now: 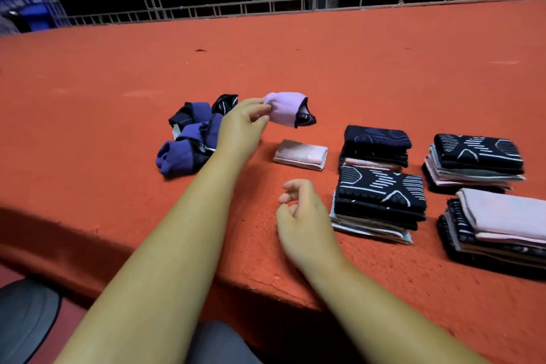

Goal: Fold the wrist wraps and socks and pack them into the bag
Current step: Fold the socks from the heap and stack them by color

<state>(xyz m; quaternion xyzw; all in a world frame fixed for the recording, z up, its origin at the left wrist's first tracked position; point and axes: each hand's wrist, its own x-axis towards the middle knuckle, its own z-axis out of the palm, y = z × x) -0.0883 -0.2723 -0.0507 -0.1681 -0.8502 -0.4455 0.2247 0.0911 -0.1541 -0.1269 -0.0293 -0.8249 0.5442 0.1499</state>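
Observation:
My left hand (243,124) pinches a bundled lilac sock (285,109) with a dark patterned end and holds it just above the orange table (325,62). Left of that hand lies a heap of bundled blue and dark socks (189,139). A single folded pale pink piece (300,154) lies flat below the lifted sock. My right hand (301,216) hovers near the front edge with loosely curled fingers, holding nothing. Several stacks of folded dark patterned and pink pieces stand to the right: (376,146), (379,201), (475,161), (499,226). No bag is in view.
The table's front edge (266,284) runs diagonally under my forearms. A white metal lattice railing (307,3) borders the far side. A grey seat (26,319) shows at the lower left.

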